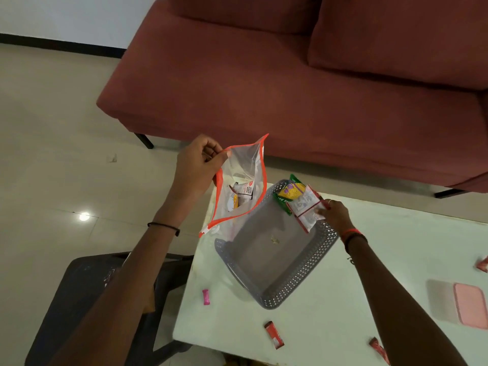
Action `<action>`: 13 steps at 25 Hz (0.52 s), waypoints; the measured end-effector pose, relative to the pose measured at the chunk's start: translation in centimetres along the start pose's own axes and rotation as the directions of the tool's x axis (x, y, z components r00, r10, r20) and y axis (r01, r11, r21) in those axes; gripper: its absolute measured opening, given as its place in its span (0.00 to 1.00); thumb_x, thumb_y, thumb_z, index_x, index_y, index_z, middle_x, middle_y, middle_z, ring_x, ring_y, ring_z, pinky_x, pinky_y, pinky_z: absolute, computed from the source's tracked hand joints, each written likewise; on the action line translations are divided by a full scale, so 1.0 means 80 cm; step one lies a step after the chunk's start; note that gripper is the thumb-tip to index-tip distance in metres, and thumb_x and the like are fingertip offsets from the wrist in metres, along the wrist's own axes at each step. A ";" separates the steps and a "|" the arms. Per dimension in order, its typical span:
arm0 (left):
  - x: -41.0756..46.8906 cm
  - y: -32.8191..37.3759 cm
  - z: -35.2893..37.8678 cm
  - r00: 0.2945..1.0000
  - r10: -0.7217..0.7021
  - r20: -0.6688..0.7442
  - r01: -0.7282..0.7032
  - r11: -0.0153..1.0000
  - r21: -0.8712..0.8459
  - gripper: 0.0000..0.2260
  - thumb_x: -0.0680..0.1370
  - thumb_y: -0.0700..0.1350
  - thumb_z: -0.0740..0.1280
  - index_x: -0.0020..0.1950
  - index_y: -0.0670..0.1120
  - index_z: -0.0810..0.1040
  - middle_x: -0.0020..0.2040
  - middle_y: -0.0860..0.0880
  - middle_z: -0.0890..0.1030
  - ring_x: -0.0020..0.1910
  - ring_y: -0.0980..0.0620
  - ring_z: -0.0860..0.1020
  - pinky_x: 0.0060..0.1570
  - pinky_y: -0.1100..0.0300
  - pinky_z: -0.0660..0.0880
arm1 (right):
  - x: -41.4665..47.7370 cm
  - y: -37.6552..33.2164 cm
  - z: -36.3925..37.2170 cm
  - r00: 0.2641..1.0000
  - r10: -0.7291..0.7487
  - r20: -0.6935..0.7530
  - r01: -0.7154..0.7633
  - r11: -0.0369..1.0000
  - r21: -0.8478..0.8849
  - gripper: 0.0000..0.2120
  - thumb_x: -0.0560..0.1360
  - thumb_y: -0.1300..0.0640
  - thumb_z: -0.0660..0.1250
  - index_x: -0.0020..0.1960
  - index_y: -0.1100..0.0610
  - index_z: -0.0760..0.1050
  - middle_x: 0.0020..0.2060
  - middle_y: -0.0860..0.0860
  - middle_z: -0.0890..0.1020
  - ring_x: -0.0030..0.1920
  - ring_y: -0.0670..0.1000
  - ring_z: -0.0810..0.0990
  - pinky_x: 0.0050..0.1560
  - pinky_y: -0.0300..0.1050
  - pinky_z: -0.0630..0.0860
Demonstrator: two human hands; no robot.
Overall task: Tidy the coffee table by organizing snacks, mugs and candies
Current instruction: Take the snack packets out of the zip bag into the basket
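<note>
Two hands are working: the left hand [196, 169] is pinching the zip bag [239, 186] open (mouth gaping rightward), the right hand [334, 215] is gripping snack packets [303, 207] just right of it.

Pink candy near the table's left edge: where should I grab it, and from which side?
Pinch the pink candy across its short width, at mid-body, coming straight down from above. It lies flat on the table, long axis running near-to-far, with open space around it.
</note>
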State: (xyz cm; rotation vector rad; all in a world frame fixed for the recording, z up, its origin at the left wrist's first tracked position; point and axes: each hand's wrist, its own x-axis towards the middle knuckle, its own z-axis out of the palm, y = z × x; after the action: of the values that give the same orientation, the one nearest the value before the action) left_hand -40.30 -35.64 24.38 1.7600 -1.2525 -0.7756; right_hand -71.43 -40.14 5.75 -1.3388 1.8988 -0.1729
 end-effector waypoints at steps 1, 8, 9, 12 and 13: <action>0.003 -0.002 0.003 1.000 -0.001 0.003 0.001 1.000 -0.004 0.07 0.74 0.43 0.70 0.42 0.43 0.73 0.33 0.49 0.74 0.33 0.46 0.76 0.35 0.52 0.76 | 0.009 0.008 0.012 1.000 0.027 0.007 -0.027 0.999 -0.018 0.12 0.73 0.63 0.69 0.54 0.67 0.79 0.51 0.64 0.83 0.52 0.60 0.80 0.50 0.45 0.71; 0.014 -0.010 0.014 1.000 -0.002 0.026 0.003 1.000 -0.029 0.07 0.74 0.44 0.70 0.44 0.42 0.75 0.34 0.49 0.76 0.28 0.52 0.76 0.27 0.61 0.76 | 0.049 0.040 0.036 0.991 0.130 -0.018 -0.130 0.991 -0.009 0.13 0.73 0.65 0.69 0.57 0.64 0.79 0.54 0.63 0.82 0.56 0.61 0.79 0.58 0.49 0.74; 0.015 -0.011 0.015 1.000 -0.004 0.023 0.005 1.000 -0.027 0.07 0.74 0.44 0.70 0.44 0.42 0.75 0.34 0.49 0.76 0.27 0.53 0.76 0.26 0.62 0.76 | 0.051 0.040 0.035 0.990 0.140 -0.021 -0.141 0.990 -0.009 0.13 0.73 0.65 0.68 0.57 0.64 0.79 0.54 0.63 0.82 0.56 0.61 0.80 0.57 0.50 0.75; 0.018 -0.014 0.017 1.000 -0.012 0.028 0.013 1.000 -0.027 0.07 0.74 0.45 0.70 0.44 0.43 0.75 0.34 0.50 0.76 0.25 0.58 0.76 0.26 0.63 0.76 | 0.050 0.040 0.036 0.980 0.195 -0.046 -0.196 0.981 -0.012 0.12 0.74 0.64 0.67 0.56 0.64 0.78 0.54 0.63 0.82 0.55 0.62 0.80 0.57 0.52 0.76; 0.019 -0.015 0.017 0.999 -0.015 0.029 0.016 1.000 -0.024 0.07 0.74 0.45 0.70 0.44 0.43 0.75 0.33 0.51 0.76 0.24 0.60 0.76 0.26 0.64 0.76 | 0.045 0.040 0.039 0.970 0.235 -0.066 -0.236 0.972 -0.002 0.12 0.74 0.63 0.66 0.57 0.64 0.78 0.55 0.63 0.81 0.56 0.62 0.79 0.57 0.52 0.76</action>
State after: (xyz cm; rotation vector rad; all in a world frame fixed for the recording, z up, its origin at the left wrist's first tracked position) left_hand -40.41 -37.22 22.66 1.7462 -1.2449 -0.8246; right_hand -72.21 -40.82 0.07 -1.1135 2.0982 -0.0882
